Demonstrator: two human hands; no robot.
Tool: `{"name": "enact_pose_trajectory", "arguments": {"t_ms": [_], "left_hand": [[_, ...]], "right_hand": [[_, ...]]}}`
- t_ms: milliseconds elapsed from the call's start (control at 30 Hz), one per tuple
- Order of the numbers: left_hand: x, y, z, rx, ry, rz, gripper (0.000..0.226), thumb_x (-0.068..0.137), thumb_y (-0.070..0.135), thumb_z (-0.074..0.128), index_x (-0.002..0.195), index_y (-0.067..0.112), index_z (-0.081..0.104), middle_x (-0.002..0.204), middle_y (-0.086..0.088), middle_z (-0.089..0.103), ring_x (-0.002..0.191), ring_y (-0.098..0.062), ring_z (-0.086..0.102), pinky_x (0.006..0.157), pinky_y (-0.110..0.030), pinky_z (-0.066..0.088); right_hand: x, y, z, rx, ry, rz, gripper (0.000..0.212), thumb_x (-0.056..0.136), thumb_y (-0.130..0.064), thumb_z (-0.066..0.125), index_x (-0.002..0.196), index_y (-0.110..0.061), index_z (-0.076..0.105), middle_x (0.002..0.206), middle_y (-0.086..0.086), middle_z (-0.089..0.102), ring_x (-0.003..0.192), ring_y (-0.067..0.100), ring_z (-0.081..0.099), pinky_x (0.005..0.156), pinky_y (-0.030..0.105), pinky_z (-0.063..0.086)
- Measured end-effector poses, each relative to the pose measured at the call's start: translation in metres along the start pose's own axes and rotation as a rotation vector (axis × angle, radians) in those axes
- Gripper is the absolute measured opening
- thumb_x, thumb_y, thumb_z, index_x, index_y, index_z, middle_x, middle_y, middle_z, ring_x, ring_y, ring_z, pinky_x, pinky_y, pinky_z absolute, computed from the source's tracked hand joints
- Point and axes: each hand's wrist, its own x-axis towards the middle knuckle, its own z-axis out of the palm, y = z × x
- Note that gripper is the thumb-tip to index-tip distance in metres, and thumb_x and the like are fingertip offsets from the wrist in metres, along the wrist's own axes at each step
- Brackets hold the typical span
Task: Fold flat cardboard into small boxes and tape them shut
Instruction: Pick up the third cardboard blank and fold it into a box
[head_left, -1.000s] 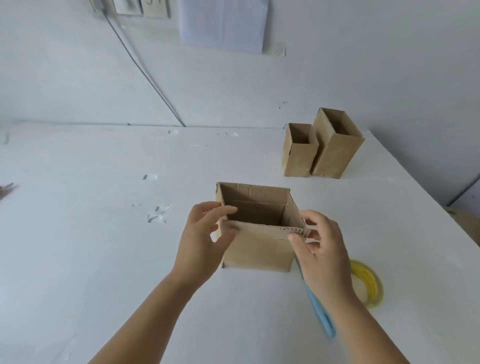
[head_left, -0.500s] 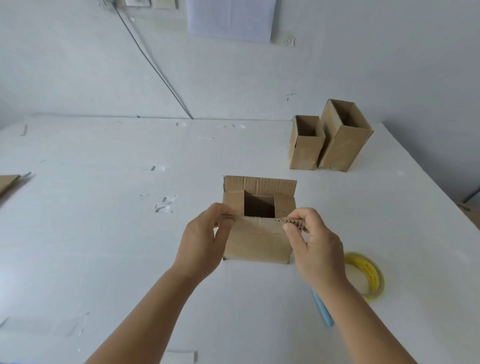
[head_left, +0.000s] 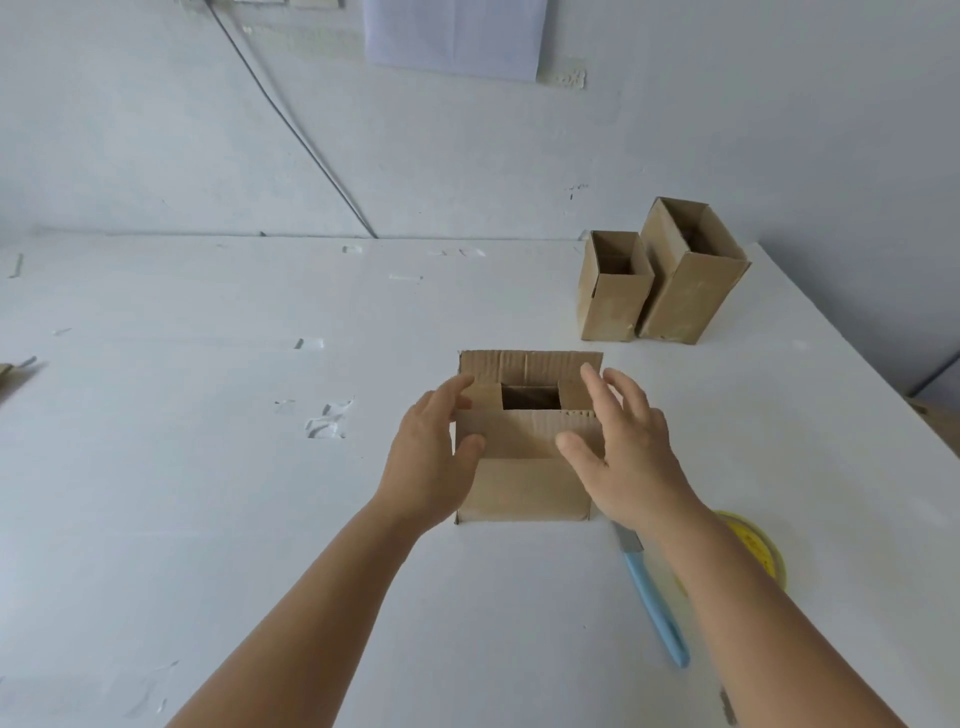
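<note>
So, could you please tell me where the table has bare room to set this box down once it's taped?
Bare table stretches left of the box, apart from scuffs. The strip ahead, left of the two open boxes, is free too. Near right is crowded: tape roll and blue-handled cutter.

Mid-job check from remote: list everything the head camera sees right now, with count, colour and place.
Brown cardboard box being folded: 1, brown, table centre, flaps partly closed
Open brown cardboard boxes: 2, brown, upright, far right of table
Yellow tape roll: 1, yellow, near right, partly behind right forearm
Blue-handled cutter: 1, light blue, right of the box
Brown cardboard piece: 1, brown, left edge
White table: 1, white
White paper sheet: 1, on wall
Dark cable: 1, on wall
Left hand: on box's left side
Right hand: on box's right side
</note>
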Motion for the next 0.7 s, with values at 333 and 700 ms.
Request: {"name": "enact_pose_trajectory", "arguments": {"t_ms": [333, 700], "left_hand": [[0.017, 0.015, -0.013, 0.323, -0.200, 0.048, 0.077, 0.087, 0.013, 0.052, 0.149, 0.036, 0.012, 0.146, 0.007, 0.017, 0.130, -0.022, 0.019, 0.107, -0.032, 0.018], [0.010, 0.029, 0.021, 0.735, -0.476, 0.310, 0.065, 0.101, 0.043, 0.028, 0.153, 0.018, -0.003, 0.161, -0.001, -0.013, 0.146, -0.019, -0.018, 0.118, -0.043, -0.006]], "right_hand": [[0.016, -0.010, -0.013, -0.246, 0.049, -0.005, 0.063, 0.083, -0.046, 0.065, 0.137, -0.031, 0.036, 0.144, -0.006, 0.025, 0.132, 0.022, 0.020, 0.107, 0.034, 0.025], [-0.002, -0.007, 0.006, -0.240, 0.135, -0.107, 0.019, 0.090, -0.024, 0.060, 0.100, -0.007, 0.059, 0.110, 0.007, 0.062, 0.102, 0.028, 0.056, 0.088, 0.038, 0.046]]}}
